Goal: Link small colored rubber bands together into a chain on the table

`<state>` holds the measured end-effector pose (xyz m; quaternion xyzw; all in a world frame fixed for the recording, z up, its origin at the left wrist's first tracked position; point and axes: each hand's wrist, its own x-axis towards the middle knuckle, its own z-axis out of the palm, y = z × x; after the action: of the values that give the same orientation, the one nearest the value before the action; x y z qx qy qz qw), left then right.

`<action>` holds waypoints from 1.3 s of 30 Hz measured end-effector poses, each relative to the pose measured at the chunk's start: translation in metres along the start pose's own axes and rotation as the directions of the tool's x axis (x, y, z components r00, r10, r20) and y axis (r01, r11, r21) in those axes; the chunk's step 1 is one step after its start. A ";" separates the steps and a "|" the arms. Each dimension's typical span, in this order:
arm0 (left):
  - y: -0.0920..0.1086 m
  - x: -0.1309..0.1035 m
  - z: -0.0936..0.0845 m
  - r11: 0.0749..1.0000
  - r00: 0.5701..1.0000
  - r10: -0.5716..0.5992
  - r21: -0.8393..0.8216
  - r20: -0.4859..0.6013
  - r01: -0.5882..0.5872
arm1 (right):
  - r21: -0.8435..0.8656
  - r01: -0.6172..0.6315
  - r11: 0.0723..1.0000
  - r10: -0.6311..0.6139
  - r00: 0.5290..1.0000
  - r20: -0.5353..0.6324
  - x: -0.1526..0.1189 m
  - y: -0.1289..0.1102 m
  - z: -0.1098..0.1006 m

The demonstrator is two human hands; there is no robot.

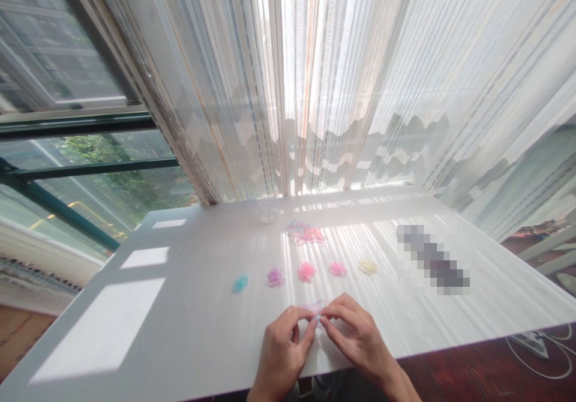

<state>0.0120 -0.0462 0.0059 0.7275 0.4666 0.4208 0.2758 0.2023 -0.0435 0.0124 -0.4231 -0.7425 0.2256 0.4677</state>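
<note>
My left hand (284, 343) and my right hand (355, 333) meet near the table's front edge, thumbs and forefingers pinched together. Between the fingertips shows a tiny pale-blue rubber band (318, 318), partly hidden. Just behind the fingers lies a small loose heap of pinkish-lilac bands (315, 306). Farther back runs a row of small band piles: teal (240, 283), purple (275, 278), coral pink (306, 272), bright pink (337, 269) and pale yellow (368, 266). Beyond the row is a larger mixed pile (305, 233) of pink, blue and lilac bands.
A clear round container (269, 212) stands at the back of the white table (193, 312). To the right lies a dark, blurred-out long object (434, 258). Striped sheer curtains (315, 90) hang along the far edge, with a window (99, 150) at left.
</note>
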 end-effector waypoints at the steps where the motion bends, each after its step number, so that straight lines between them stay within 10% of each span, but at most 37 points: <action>1: 0.000 0.000 0.000 1.000 1.000 0.000 0.000 -0.006 0.000 | 0.000 -0.004 1.000 0.004 1.000 0.002 0.000 0.000 0.000; 27: 0.007 0.004 -0.003 0.994 0.997 -0.067 -0.094 -0.033 0.064 | -0.008 -0.015 1.000 0.016 1.000 0.010 0.003 -0.004 -0.003; 39: -0.046 0.020 -0.110 0.915 0.929 0.061 0.392 -0.365 0.094 | -0.003 -0.038 0.999 0.038 0.999 0.015 0.002 -0.003 -0.002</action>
<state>-0.1004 -0.0083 0.0309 0.6722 0.5927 0.4426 0.0312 0.2027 -0.0433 0.0163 -0.4360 -0.7382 0.2366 0.4572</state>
